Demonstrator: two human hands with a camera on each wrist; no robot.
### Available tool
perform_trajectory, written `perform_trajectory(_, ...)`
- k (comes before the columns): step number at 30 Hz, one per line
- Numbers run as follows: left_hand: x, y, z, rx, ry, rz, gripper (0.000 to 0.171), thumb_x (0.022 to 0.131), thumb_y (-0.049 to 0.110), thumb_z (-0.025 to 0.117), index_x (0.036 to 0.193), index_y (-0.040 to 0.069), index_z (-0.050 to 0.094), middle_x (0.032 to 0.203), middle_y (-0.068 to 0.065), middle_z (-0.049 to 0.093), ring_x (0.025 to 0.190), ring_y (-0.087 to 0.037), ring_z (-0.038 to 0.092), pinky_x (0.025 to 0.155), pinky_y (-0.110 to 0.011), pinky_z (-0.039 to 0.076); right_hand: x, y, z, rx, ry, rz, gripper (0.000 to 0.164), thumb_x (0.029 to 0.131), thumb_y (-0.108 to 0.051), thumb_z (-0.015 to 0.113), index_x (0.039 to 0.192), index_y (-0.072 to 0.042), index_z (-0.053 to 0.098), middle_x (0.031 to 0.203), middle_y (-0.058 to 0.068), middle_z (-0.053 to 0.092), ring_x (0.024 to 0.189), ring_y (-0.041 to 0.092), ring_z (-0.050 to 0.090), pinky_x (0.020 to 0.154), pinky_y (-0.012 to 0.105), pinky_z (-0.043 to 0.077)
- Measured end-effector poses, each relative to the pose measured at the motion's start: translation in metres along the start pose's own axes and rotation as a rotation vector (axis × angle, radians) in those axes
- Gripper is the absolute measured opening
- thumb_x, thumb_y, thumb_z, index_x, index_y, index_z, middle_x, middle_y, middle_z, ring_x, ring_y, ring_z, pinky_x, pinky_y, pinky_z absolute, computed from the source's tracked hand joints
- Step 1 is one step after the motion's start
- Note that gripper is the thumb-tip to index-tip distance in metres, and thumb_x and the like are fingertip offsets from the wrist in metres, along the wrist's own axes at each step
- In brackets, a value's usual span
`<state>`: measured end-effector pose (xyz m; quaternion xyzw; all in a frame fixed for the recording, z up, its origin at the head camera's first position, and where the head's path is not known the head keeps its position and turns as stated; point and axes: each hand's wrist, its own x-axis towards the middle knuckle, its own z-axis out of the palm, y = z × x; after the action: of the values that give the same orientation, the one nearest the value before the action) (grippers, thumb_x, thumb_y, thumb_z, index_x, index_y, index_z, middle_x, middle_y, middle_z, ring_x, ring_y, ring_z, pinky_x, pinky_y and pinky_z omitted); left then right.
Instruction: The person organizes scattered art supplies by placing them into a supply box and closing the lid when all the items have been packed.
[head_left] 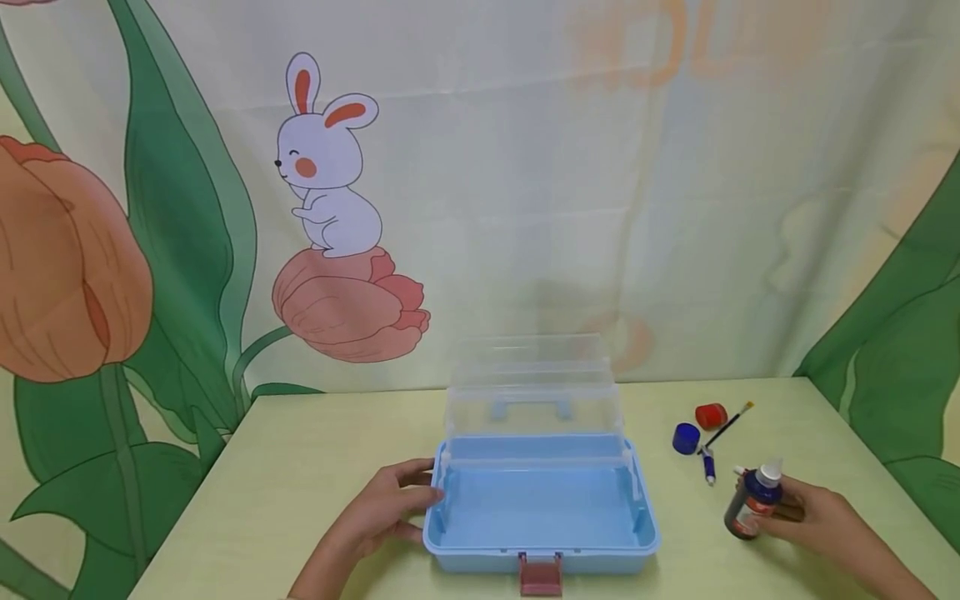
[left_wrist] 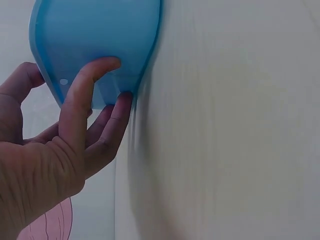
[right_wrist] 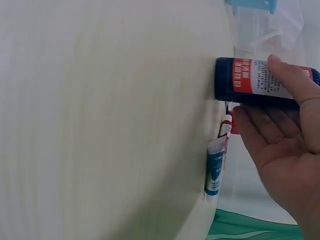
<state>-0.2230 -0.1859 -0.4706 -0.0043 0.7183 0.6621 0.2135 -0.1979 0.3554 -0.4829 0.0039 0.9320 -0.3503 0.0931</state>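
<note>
A light-blue plastic box (head_left: 540, 504) with a raised clear lid (head_left: 532, 392) and a pinkish latch stands on the table. My left hand (head_left: 382, 504) grips its left end, thumb at the rim, fingers spread against the wall; the left wrist view shows the fingers around the blue wall (left_wrist: 100, 35). Over on the right, my right hand (head_left: 817, 521) holds a dark bottle (head_left: 750, 504) with a white nozzle top, tilted slightly. Its red-and-white label (right_wrist: 265, 77) shows in the right wrist view, thumb lying across it. Whether the bottle's base touches the table, I cannot tell.
Behind the bottle lie a blue jar (head_left: 686, 438), a red jar (head_left: 711, 416), a paintbrush (head_left: 729, 429) and a small blue tube (head_left: 708, 467). A blue-and-white tube (right_wrist: 214, 167) shows in the right wrist view. A printed curtain (head_left: 487, 208) hangs behind the table.
</note>
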Motion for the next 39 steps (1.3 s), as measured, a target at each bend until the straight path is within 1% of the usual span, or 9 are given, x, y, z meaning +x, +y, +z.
perform_trajectory(6, 0.000, -0.003, 0.002, 0.009, 0.005, 0.003, 0.069, 0.082, 0.015, 0.071, 0.142, 0.004, 0.038, 0.132, -0.022, 0.044, 0.099, -0.028, 0.063, 0.068, -0.049, 0.056, -0.004, -0.003, 0.003, -0.016, 0.041, -0.015, 0.088, 0.073, -0.052, 0.075, 0.131, 0.008, 0.047, 0.114, 0.025, 0.063, 0.097, 0.034, 0.064, 0.080, 0.043, 0.055)
perform_trajectory(10, -0.002, -0.004, 0.003, 0.013, 0.010, -0.012, 0.068, 0.082, 0.016, 0.071, 0.141, 0.004, 0.039, 0.131, -0.022, 0.045, 0.099, -0.028, 0.063, 0.067, -0.048, 0.056, -0.008, -0.008, 0.004, -0.023, 0.071, -0.055, 0.084, 0.074, -0.050, 0.074, 0.129, 0.009, 0.050, 0.110, 0.024, 0.065, 0.095, 0.033, 0.065, 0.079, 0.042, 0.055)
perform_trajectory(18, -0.005, -0.002, 0.001, -0.003, -0.002, 0.005, 0.058, 0.083, 0.015, 0.070, 0.132, -0.005, 0.046, 0.126, -0.023, 0.051, 0.101, -0.029, 0.062, 0.069, -0.048, 0.056, -0.012, -0.026, 0.005, -0.063, 0.136, -0.127, 0.081, 0.075, -0.054, 0.072, 0.126, 0.006, 0.053, 0.103, 0.016, 0.069, 0.092, 0.029, 0.067, 0.074, 0.035, 0.056)
perform_trajectory(21, -0.005, -0.002, 0.001, 0.003, -0.004, 0.004, 0.055, 0.084, 0.016, 0.070, 0.128, -0.008, 0.048, 0.125, -0.024, 0.053, 0.101, -0.028, 0.062, 0.069, -0.046, 0.057, -0.014, -0.038, 0.002, -0.051, 0.142, -0.156, 0.078, 0.076, -0.054, 0.071, 0.125, 0.004, 0.054, 0.102, 0.015, 0.069, 0.092, 0.029, 0.067, 0.073, 0.034, 0.056)
perform_trajectory(25, -0.005, -0.001, 0.001, 0.031, 0.028, -0.007, 0.054, 0.084, 0.020, 0.071, 0.124, -0.010, 0.052, 0.116, -0.021, 0.058, 0.095, -0.026, 0.064, 0.069, -0.044, 0.057, -0.017, -0.057, -0.003, -0.036, 0.151, -0.225, 0.066, 0.078, -0.051, 0.071, 0.120, -0.001, 0.059, 0.103, 0.012, 0.070, 0.091, 0.026, 0.068, 0.072, 0.032, 0.057)
perform_trajectory(29, -0.004, 0.000, 0.003, 0.052, 0.068, 0.001, 0.050, 0.083, 0.020, 0.071, 0.119, -0.010, 0.056, 0.107, -0.017, 0.062, 0.089, -0.022, 0.065, 0.071, -0.042, 0.057, -0.019, -0.077, -0.009, -0.052, 0.174, -0.325, 0.056, 0.079, -0.045, 0.073, 0.117, -0.006, 0.061, 0.101, 0.009, 0.070, 0.088, 0.020, 0.069, 0.069, 0.025, 0.056)
perform_trajectory(31, -0.003, 0.000, 0.005, 0.061, 0.078, 0.018, 0.047, 0.083, 0.019, 0.071, 0.117, -0.010, 0.057, 0.104, -0.016, 0.064, 0.087, -0.021, 0.065, 0.071, -0.042, 0.057, -0.019, -0.086, -0.012, -0.059, 0.180, -0.370, 0.055, 0.080, -0.042, 0.072, 0.120, -0.006, 0.060, 0.100, 0.007, 0.070, 0.086, 0.016, 0.068, 0.068, 0.022, 0.055)
perform_trajectory(36, -0.005, -0.001, 0.009, 0.086, 0.085, 0.039, 0.044, 0.084, 0.018, 0.070, 0.114, -0.012, 0.058, 0.102, -0.016, 0.064, 0.085, -0.021, 0.065, 0.071, -0.044, 0.057, -0.017, -0.106, -0.013, -0.011, 0.146, -0.450, 0.055, 0.083, -0.037, 0.071, 0.126, -0.006, 0.056, 0.103, 0.004, 0.070, 0.087, 0.009, 0.067, 0.069, 0.021, 0.054)
perform_trajectory(39, -0.008, -0.002, 0.010, 0.084, 0.099, 0.034, 0.045, 0.084, 0.019, 0.070, 0.116, -0.011, 0.057, 0.104, -0.016, 0.064, 0.087, -0.021, 0.065, 0.072, -0.044, 0.057, -0.013, -0.119, -0.010, 0.013, 0.124, -0.486, 0.047, 0.083, -0.038, 0.071, 0.120, -0.010, 0.059, 0.100, 0.002, 0.071, 0.086, 0.008, 0.068, 0.069, 0.022, 0.055)
